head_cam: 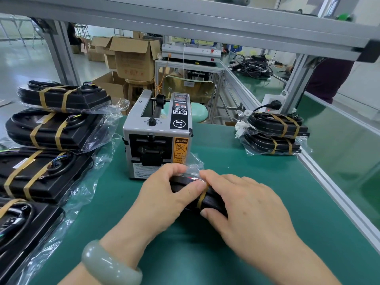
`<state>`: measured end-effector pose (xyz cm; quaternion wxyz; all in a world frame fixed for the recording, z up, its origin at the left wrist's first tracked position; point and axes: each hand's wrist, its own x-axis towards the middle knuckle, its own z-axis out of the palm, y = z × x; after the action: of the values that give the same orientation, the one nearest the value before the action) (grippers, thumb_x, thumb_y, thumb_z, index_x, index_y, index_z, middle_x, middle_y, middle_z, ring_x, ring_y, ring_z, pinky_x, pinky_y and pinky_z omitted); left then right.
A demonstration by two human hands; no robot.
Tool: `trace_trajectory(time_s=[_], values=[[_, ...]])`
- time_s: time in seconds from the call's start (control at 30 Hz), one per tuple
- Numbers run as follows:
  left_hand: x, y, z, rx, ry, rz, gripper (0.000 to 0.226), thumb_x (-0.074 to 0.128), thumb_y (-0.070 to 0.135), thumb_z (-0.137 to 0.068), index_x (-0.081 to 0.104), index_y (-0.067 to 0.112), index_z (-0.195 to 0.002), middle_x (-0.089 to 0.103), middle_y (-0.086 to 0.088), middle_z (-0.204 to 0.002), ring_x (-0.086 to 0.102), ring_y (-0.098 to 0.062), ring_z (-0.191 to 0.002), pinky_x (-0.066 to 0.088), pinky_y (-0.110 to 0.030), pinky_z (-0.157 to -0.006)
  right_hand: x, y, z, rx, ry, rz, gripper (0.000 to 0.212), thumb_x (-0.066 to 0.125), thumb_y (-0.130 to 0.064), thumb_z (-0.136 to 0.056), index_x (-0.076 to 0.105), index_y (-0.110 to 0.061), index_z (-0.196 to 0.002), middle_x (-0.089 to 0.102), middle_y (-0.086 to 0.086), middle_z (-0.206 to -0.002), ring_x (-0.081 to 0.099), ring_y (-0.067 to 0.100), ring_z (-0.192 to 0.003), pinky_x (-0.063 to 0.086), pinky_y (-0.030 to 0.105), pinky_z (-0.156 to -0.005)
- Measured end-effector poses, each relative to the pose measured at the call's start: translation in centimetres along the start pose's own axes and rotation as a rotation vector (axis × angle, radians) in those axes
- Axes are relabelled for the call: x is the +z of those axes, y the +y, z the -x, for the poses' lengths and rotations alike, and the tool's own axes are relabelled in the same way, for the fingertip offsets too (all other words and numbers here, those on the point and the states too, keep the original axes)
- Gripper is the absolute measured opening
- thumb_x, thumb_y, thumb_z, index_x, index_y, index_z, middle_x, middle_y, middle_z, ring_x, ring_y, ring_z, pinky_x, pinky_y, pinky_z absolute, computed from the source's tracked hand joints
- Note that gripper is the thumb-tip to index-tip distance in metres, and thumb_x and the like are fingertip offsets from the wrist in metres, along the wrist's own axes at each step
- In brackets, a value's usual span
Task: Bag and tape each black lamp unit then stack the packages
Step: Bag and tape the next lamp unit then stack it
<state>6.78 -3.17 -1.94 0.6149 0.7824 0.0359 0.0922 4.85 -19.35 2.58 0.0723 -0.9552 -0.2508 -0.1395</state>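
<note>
The black lamp unit (213, 200) lies on the green table (257, 161), in the middle, just near the tape machine (158, 130). It sits inside a clear bag (194, 163). The loose end of the bag sticks up on the far side.

The left hand (164, 194) curls its fingers round the left end of the lamp unit. The right hand (246, 204) lies over the right part, with the thumb on the near side and the fingers bent over the top, so it holds the unit too.

A yellow band (202, 197) goes round the unit between the two hands.

The unit looks hard and a bit heavy, so it should not bend. The bag is thin, soft and slippery, and it could slide or crease. It seems best to hold the hard black body through the bag, not the loose flap.

Done packages (275, 132) are stacked far to the right. More bagged packs (57, 130) lie along the left.
</note>
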Motion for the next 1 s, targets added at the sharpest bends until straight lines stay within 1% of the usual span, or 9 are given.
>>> trace_trajectory(time_s=[0.1,0.2,0.3,0.37,0.53,0.7,0.8,0.9,1.0], values=[[-0.5,-0.2,-0.6,0.013,-0.065,-0.045,0.039,0.078,0.041,-0.068,0.064,0.032,-0.104,0.069,0.014,-0.092,0.06,0.012,-0.078,0.041,-0.001,-0.064,0.2,0.0,-0.2,-0.025,0.014,0.041,0.059,0.046,-0.059,-0.086,0.016,-0.044,-0.135,0.051,-0.019,-0.12,0.047,0.014,-0.106,0.036,0.031,-0.081],[-0.6,-0.4,-1.0,0.034,-0.121,-0.019,0.02,0.074,0.04,-0.072,0.068,0.043,-0.09,0.069,0.015,-0.086,0.06,0.009,-0.072,0.042,-0.004,-0.062,0.8,0.5,-0.4,-0.053,0.079,0.086,0.069,0.056,-0.057,-0.081,0.027,-0.036,-0.139,0.056,-0.013,-0.124,0.054,0.018,-0.106,0.042,0.032,-0.084],[-0.9,-0.8,-1.5,-0.018,-0.102,0.029,0.013,0.07,0.045,-0.073,0.069,0.045,-0.086,0.071,0.017,-0.084,0.063,0.003,-0.076,0.052,-0.019,-0.072,1.5,2.2,0.2,-0.096,0.508,-0.282,0.052,0.068,-0.04,-0.075,0.059,-0.008,-0.115,0.06,0.003,-0.123,0.056,0.019,-0.113,0.042,0.031,-0.098],[-1.3,-1.1,-1.7,-0.097,-0.115,0.106,0.013,0.065,0.042,-0.082,0.069,0.04,-0.094,0.072,0.008,-0.09,0.065,-0.008,-0.078,0.057,-0.034,-0.071,2.4,3.8,1.1,-0.177,0.671,-0.434,0.033,0.07,-0.03,-0.077,0.065,-0.002,-0.095,0.062,0.008,-0.114,0.058,0.024,-0.109,0.045,0.038,-0.095],[-1.9,-1.3,-1.8,-0.136,-0.155,0.154,0.022,0.059,0.045,-0.083,0.068,0.036,-0.1,0.072,0.0,-0.096,0.066,-0.011,-0.077,0.053,-0.028,-0.062,3.9,4.8,1.8,-0.068,0.473,-0.725,0.061,0.077,-0.036,-0.064,0.055,-0.029,-0.121,0.059,-0.008,-0.126,0.054,0.011,-0.119,0.039,0.02,-0.102],[-2.2,-1.2,-1.6,-0.123,-0.234,0.166,0.033,0.071,0.055,-0.075,0.066,0.036,-0.102,0.071,0.002,-0.101,0.065,-0.014,-0.086,0.055,-0.034,-0.072,3.9,4.2,1.9,0.044,0.26,-1.008,0.064,0.084,-0.036,-0.052,0.056,-0.045,-0.108,0.065,-0.016,-0.111,0.063,0.004,-0.1,0.043,0.007,-0.083],[-2.1,-1.3,-1.2,-0.115,-0.168,0.189,0.05,0.064,0.056,-0.061,0.066,0.036,-0.107,0.072,0.004,-0.102,0.066,-0.007,-0.085,0.054,-0.028,-0.072,3.7,3.7,2.1,0.086,0.246,-1.022,0.066,0.089,-0.027,-0.049,0.058,-0.047,-0.105,0.065,-0.02,-0.113,0.059,-0.003,-0.108,0.04,0.003,-0.084],[-1.9,-1.0,-0.7,-0.102,-0.075,0.218,0.068,0.062,0.057,-0.058,0.061,0.026,-0.118,0.071,0.007,-0.107,0.065,0.003,-0.091,0.05,-0.023,-0.084,2.9,3.4,2.2,0.145,0.27,-0.991,0.063,0.086,-0.025,-0.047,0.059,-0.052,-0.097,0.068,-0.023,-0.099,0.064,-0.003,-0.091,0.041,0.001,-0.075],[-2.2,-1.0,-0.8,-0.101,0.156,0.192,0.025,0.068,0.039,-0.079,0.065,0.029,-0.102,0.072,0.009,-0.096,0.066,0.006,-0.083,0.052,-0.023,-0.076,1.6,3.0,2.0,0.191,0.324,-0.886,0.062,0.084,-0.036,-0.043,0.057,-0.053,-0.097,0.068,-0.028,-0.092,0.064,-0.007,-0.084,0.039,-0.003,-0.071]])
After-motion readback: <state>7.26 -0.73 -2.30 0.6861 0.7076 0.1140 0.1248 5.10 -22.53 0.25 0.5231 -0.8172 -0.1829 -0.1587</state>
